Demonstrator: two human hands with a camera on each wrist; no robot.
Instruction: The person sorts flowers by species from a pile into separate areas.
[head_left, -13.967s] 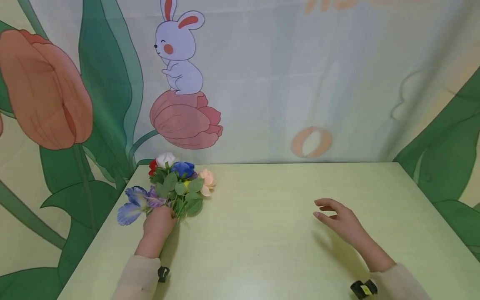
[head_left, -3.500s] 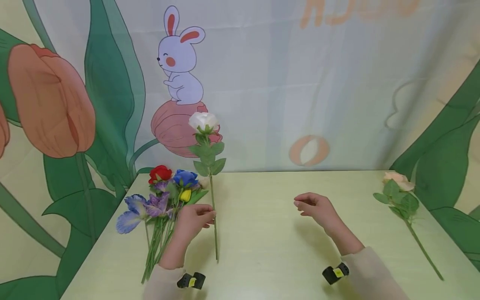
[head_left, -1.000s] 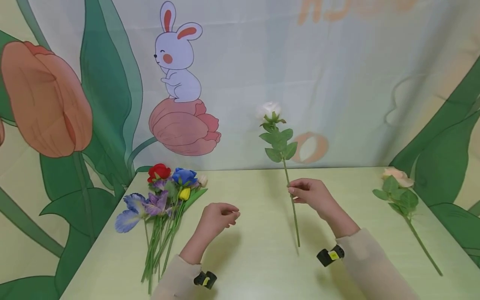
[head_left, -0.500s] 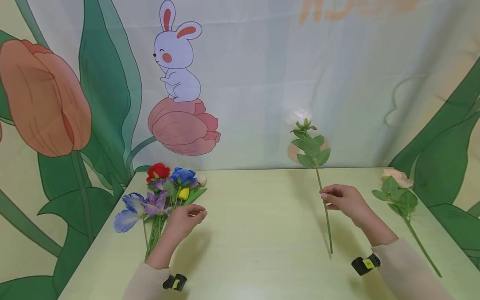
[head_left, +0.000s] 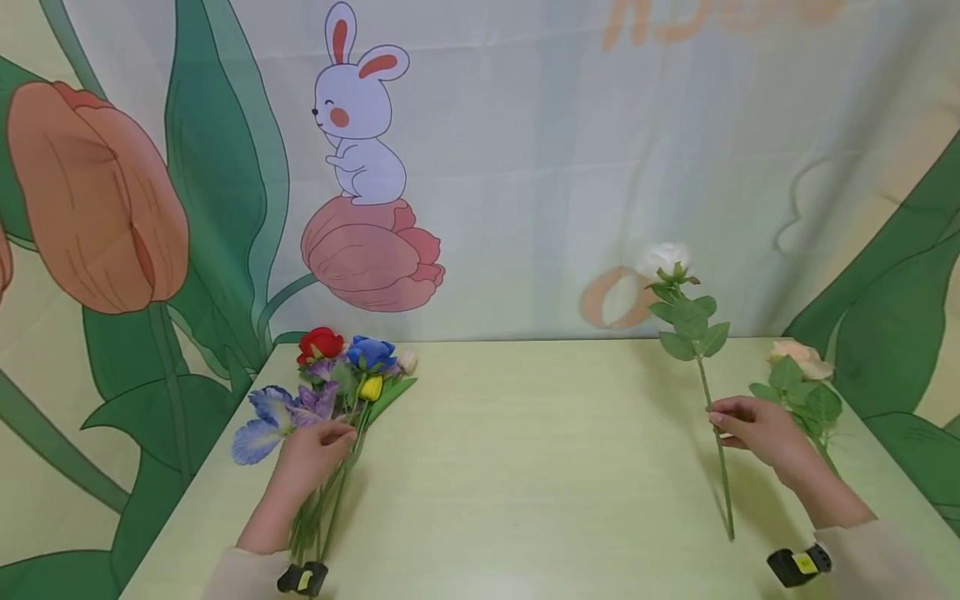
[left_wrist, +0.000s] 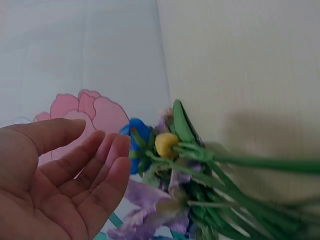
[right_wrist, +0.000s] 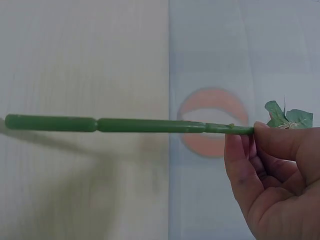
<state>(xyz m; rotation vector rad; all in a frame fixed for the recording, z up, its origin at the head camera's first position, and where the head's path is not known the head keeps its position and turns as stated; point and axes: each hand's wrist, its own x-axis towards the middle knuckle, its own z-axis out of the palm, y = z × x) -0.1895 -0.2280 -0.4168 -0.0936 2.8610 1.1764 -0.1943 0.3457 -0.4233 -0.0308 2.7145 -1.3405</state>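
- Right hand [head_left: 765,435], toward four o'clock in the head view: thumb and fingers pinch the white rose [head_left: 688,320] by its stem, bloom raised toward eleven.
- Left hand [head_left: 309,457], toward eight: released, fingers loosely bent.
- Red rose [head_left: 321,343] at its twelve, blue rose [head_left: 371,355] at one, iris [head_left: 262,423] at ten.
- Peach rose [head_left: 804,361] on the table [head_left: 525,450], right hand's one o'clock.
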